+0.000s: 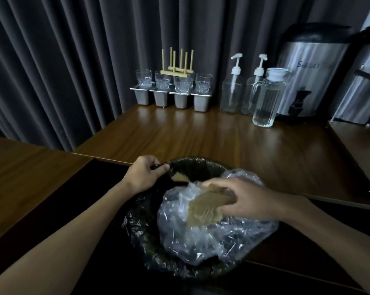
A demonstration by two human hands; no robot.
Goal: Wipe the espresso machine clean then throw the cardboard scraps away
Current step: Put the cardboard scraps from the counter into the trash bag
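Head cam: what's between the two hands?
In the head view, between left hand and right hand: the open bin liner, a cardboard scrap inside it, then the clear plastic bag.

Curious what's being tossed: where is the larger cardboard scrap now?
Head view, right of centre: the larger cardboard scrap is gripped by the right hand with clear plastic, above the black-lined bin.

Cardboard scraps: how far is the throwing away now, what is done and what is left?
Done: one cardboard scrap already lies inside the black-lined bin. In hand: the left hand holds the liner's rim; the right hand grips a cardboard piece with a clear plastic bag over the bin. Left: dropping these. The espresso machine is not in view.
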